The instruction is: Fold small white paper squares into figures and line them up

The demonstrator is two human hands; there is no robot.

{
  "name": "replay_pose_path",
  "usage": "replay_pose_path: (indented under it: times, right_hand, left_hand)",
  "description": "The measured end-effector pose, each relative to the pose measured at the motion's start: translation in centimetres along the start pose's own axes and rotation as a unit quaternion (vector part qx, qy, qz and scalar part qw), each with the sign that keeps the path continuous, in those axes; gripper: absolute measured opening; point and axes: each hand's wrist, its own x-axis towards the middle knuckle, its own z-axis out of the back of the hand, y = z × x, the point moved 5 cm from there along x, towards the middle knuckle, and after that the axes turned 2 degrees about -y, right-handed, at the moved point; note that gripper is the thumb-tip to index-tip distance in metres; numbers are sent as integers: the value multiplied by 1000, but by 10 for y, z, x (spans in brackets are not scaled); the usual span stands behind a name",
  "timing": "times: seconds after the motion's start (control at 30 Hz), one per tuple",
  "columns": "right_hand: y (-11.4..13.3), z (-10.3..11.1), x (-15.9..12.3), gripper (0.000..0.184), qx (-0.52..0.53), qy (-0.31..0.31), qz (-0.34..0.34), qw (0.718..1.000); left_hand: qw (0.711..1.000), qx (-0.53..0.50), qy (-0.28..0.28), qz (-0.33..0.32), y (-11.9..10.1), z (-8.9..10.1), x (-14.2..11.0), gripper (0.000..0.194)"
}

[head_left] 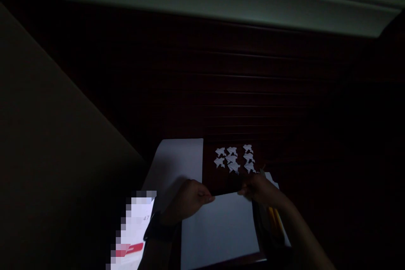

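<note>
A plain white sheet of paper (221, 232) is held along its far edge by both hands. My left hand (192, 198) pinches the far left part of that edge between thumb and fingers; a dark band is around the wrist. On the far right part, my right hand (257, 187) grips the edge with its fingertips, some fingers hidden in shadow. Beyond the hands lie several small folded white paper figures (232, 159), set out in three columns on the dark surface.
A larger white sheet (180, 156) lies to the left, under my left forearm. A lit screen (136, 232), partly pixelated, glows at lower left. Right of the held sheet are a yellow object (276, 222) and more white paper (272, 179). Dark slatted wood (253, 76) rises behind.
</note>
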Motion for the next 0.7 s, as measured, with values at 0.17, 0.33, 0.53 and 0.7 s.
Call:
replay_pose_path:
  times: [0.17, 0.33, 0.53, 0.7]
  right_hand:
    - [-11, 33, -1, 19, -61, -133, -49, 988]
    - [32, 15, 2, 29, 22, -148, 38, 988]
    - [49, -37, 5, 21, -32, 21, 69, 997]
    - [43, -42, 7, 21, -77, 16, 56, 995]
  left_hand:
    - [1000, 0, -1, 0, 5, 8, -1, 31]
    - [1000, -7, 4, -3, 4, 4, 1, 29]
    - [999, 19, 31, -19, -3, -8, 3, 26]
    - [996, 77, 27, -46, -9, -11, 2, 23]
